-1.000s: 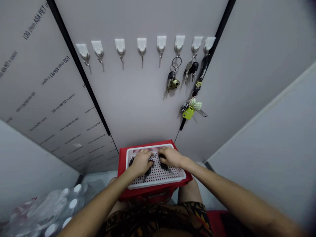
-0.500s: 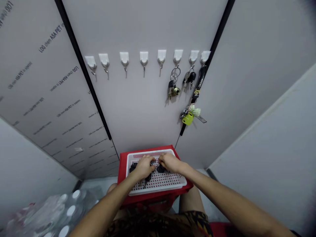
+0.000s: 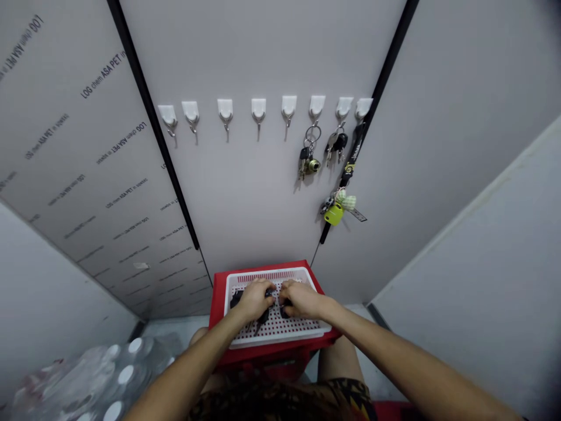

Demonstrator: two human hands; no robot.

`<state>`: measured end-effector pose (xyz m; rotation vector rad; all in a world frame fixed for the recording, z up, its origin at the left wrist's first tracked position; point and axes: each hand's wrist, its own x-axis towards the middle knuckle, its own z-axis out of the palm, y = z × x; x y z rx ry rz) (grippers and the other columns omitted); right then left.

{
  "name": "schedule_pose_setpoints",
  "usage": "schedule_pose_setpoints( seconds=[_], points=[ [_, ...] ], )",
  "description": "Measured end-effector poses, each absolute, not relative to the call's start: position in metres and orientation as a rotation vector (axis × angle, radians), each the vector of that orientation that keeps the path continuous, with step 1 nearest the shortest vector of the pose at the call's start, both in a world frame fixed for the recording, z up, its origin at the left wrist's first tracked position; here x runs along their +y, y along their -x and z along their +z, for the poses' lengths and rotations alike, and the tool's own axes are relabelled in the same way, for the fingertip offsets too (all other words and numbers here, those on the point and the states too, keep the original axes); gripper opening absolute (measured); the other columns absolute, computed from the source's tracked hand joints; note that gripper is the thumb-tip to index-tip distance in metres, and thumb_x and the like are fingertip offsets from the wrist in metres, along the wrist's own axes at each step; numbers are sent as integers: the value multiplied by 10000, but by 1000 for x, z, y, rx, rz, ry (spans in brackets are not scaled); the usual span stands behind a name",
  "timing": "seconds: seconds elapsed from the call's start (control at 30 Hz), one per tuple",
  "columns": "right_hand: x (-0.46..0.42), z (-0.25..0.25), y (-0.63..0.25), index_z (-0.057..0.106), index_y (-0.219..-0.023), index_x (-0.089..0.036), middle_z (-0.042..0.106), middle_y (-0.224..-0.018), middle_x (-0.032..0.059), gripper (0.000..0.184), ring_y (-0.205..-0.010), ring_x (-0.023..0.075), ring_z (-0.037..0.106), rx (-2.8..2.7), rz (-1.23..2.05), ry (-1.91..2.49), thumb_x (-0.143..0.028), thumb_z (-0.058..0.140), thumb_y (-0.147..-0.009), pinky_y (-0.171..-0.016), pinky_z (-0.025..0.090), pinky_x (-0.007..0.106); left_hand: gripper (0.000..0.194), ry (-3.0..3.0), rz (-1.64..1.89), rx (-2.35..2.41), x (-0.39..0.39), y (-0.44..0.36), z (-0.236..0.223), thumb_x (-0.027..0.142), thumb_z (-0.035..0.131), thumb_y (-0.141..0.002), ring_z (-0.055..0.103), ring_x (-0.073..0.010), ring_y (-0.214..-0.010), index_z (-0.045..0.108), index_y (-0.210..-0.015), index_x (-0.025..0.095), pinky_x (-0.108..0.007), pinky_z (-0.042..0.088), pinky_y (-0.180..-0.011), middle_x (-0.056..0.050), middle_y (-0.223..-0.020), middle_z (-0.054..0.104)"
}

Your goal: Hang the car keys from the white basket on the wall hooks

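A white plastic basket (image 3: 302,335) with a perforated floor rests on a red surface. Both hands work inside it. My left hand (image 3: 254,299) has its fingers curled round small dark keys (image 3: 269,292). Close beside it, my right hand (image 3: 303,299) is closed on a black-headed key (image 3: 286,310), partly covered by the fingers. Below my left hand lies another black-headed key (image 3: 263,317). At the basket's left end a black item (image 3: 236,297) is partly hidden by that hand.
Several white hooks (image 3: 258,109) run across the wall. From the right-hand ones hang a key ring with a brass lock (image 3: 312,166), a key bunch (image 3: 336,143) and a lanyard with a lime-green tag (image 3: 333,214). Wrapped bottles (image 3: 126,374) stand at lower left.
My right hand has shifted slightly down in the basket, and the black-headed key shows more upright under its fingers. My left hand stays nearly in place. The view has tilted a little.
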<state>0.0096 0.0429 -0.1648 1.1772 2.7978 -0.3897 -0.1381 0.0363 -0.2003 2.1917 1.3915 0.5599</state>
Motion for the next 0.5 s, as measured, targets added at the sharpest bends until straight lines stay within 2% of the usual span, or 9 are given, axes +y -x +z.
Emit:
schedule_pose_setpoints(
  seconds=[0.1,0.17,0.27,0.3,0.4,0.5],
  points=[
    [45,-165,-10,575,-676,-160,550,-729,46,166,-751,139,468,2827,-438,-1268,-147,430,-599,-659,337,225,230,-2144,565,1388,35,138,-198,165,478,-597,443,-154,-851,525,-822,171,-276,315,-776,-30,-864,541],
    [49,-161,-8,568,-656,-154,553,-704,35,159,-704,121,475,2895,-596,-1436,-140,416,-610,-646,344,224,285,-2061,643,1334,34,136,-195,175,501,-585,440,-157,-867,505,-870,167,-285,314,-787,-36,-908,531],
    [56,-146,-3,544,-633,-135,545,-611,10,126,-575,89,477,2867,-1158,-1729,-179,427,-621,-565,366,210,452,-1867,867,1142,35,130,-185,205,545,-563,428,-147,-906,416,-995,170,-273,314,-805,-37,-1006,488],
    [58,-139,-1,532,-625,-130,531,-560,-4,119,-522,80,468,2803,-1390,-1795,-201,436,-621,-523,367,204,453,-1799,948,1085,36,127,-181,214,540,-573,426,-140,-909,404,-1003,169,-265,314,-806,-34,-1009,485],
    [66,-113,4,486,-589,-130,471,-441,-49,115,-404,55,426,2636,-1912,-1854,-245,483,-589,-431,353,187,285,-1615,1092,998,45,120,-160,243,470,-638,477,-115,-777,455,-904,142,-236,365,-713,-22,-852,534],
    [77,-80,8,464,-577,-131,472,-429,-61,133,-375,45,428,2676,-2090,-1900,-249,521,-552,-417,366,183,237,-1452,1110,932,60,119,-129,286,428,-662,455,-59,-503,456,-835,127,-184,367,-494,17,-625,508]
  ],
)
